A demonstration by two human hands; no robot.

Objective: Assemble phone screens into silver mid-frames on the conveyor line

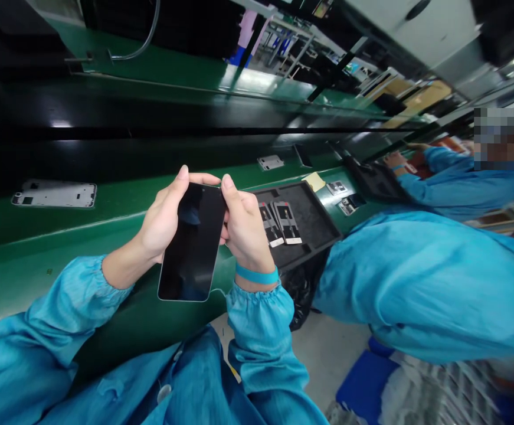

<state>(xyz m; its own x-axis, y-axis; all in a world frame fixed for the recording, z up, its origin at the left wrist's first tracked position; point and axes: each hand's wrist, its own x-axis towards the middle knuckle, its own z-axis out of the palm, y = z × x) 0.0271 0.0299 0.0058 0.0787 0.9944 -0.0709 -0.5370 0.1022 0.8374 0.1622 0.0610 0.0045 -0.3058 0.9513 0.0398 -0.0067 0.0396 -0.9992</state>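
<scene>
Between my two hands is a smartphone [192, 248] with its dark, glossy screen facing me. My left hand [163, 215] grips its left edge, with the thumb near the top corner. On the opposite side my right hand [244, 224] is closed around the upper right edge, thumb at the top corner. Most of my fingers are hidden behind the phone. A blue band [257, 274] circles my right wrist. To the right of that hand lies a black tray [314, 212] with a few phone parts [287, 223] in it.
A silver phone frame [59, 193] lies on the belt at left, and another frame [271, 162] farther right. Beyond the tray are a yellow paper [314, 181] and small phone parts [349, 204]. Co-workers in blue sleeves [416, 283] sit close on the right. A black bag [298, 295] hangs below the tray.
</scene>
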